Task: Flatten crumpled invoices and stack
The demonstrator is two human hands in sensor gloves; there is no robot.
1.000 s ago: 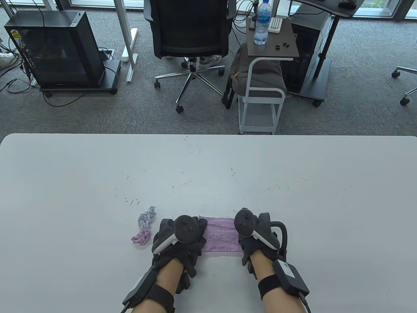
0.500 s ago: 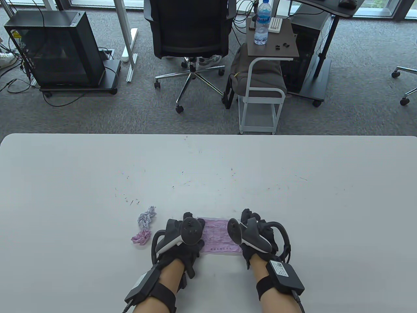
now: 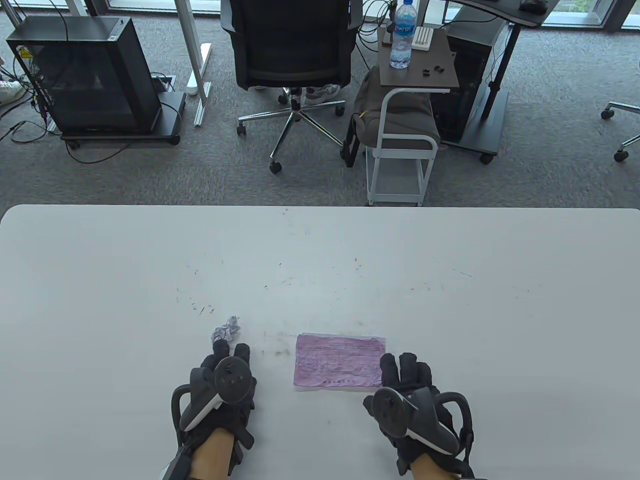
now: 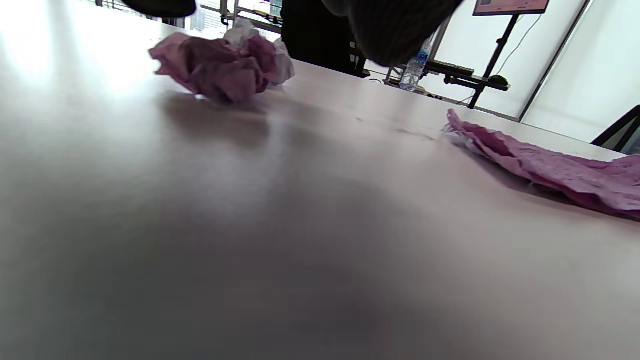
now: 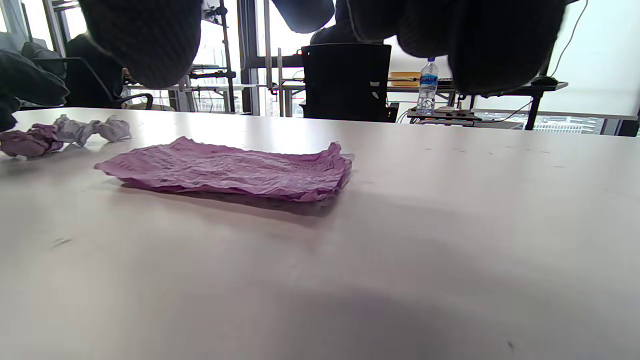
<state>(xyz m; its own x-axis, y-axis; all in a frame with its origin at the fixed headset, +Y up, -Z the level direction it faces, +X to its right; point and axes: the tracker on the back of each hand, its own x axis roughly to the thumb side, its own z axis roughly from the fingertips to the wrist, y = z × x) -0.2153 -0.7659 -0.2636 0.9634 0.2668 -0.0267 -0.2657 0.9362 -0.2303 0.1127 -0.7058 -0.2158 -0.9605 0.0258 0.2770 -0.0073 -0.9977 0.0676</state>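
Observation:
A flattened pink invoice (image 3: 340, 361) lies on the white table (image 3: 320, 250) near its front edge; it also shows in the right wrist view (image 5: 230, 170) and the left wrist view (image 4: 550, 170). A crumpled white paper (image 3: 226, 331) lies left of it. A crumpled pink paper (image 4: 220, 67) lies beside the white one and is hidden under my hand in the table view. My left hand (image 3: 227, 357) is open, its fingers (image 4: 395, 30) above the crumpled papers. My right hand (image 3: 405, 370) is open and empty at the invoice's near right corner, its fingers (image 5: 145, 35) off the paper.
Beyond the table's far edge stand an office chair (image 3: 292, 50), a small side cart with a water bottle (image 3: 402, 35), and a computer case (image 3: 85, 75) on the floor. Small dark specks dot the table's middle.
Both hands have left the pink invoice, which now lies uncovered. The left hand moved left toward the crumpled papers; the right hand drew back toward the front edge.

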